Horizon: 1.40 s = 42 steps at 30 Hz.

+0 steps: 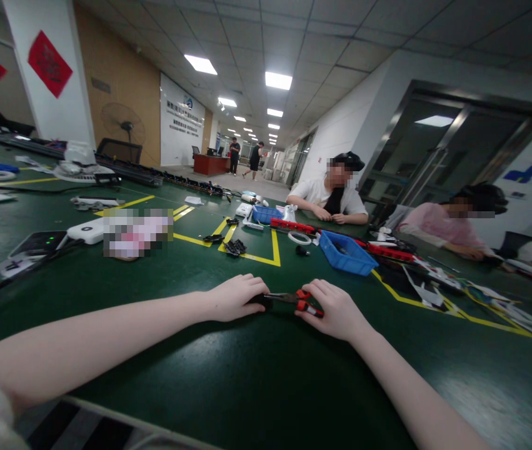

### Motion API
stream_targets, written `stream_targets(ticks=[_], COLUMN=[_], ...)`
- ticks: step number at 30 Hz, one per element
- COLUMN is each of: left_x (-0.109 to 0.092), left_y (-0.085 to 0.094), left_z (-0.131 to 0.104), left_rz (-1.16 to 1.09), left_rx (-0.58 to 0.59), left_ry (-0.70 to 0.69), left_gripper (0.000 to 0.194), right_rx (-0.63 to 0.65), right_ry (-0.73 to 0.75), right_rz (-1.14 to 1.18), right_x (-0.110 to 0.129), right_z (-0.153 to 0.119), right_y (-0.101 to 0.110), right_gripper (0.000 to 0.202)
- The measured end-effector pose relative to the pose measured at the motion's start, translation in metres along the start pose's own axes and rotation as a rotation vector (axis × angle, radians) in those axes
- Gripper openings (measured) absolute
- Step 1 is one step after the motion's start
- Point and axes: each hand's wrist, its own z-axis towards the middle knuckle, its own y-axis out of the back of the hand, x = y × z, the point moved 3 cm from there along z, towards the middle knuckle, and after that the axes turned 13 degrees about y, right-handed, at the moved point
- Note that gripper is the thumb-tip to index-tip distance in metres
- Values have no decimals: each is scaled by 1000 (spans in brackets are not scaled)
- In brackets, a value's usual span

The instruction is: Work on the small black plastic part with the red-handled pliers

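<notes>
Red-handled pliers (302, 302) are gripped in my right hand (336, 310), their jaws pointing left. My left hand (237, 297) is closed around a small black part (260, 301), and the tips of the pliers touch or nearly touch that part. Both hands are low over the green table (247, 381). Beyond them lies a pile of small black pieces (235, 247), with a few more black pieces (213, 238) just left of it.
A blue bin (347, 253) stands behind my right hand, near a red strip (294, 226). Farther back is another blue tray (267, 214). A phone (137, 234) and white power bank (88, 230) lie left. A person (331, 190) sits across the table.
</notes>
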Motion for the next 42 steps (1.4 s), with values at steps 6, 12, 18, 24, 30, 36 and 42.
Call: stream_targets(ticks=[6,12,18,24,30,36,42], left_x=[1,2,3,2,0,2,1], left_y=[0,-1,0,0,1,1,1], left_z=[0,0,0,0,0,-1,-2], left_rz=[-8,-10,-12,-11,-50,-129,-143], left_rx=[-1,-2,2,3,10,42,20], left_ry=[-4,-9,-9,2,10,26,19], left_gripper=[20,21,19,19,18,19,20], right_rx=[-7,-4,-12,-17,-20,49,62], right_ry=[20,27,56,65,30,-51,-66], right_rz=[4,-11,-86,-138,-43,119,138], right_x=[2,2,4,4,4,3,2], right_z=[1,1,1,1,2,0,1], right_y=[2,1,1,0,-1,-4,-4], right_gripper=[34,34,35,37,33,29,30])
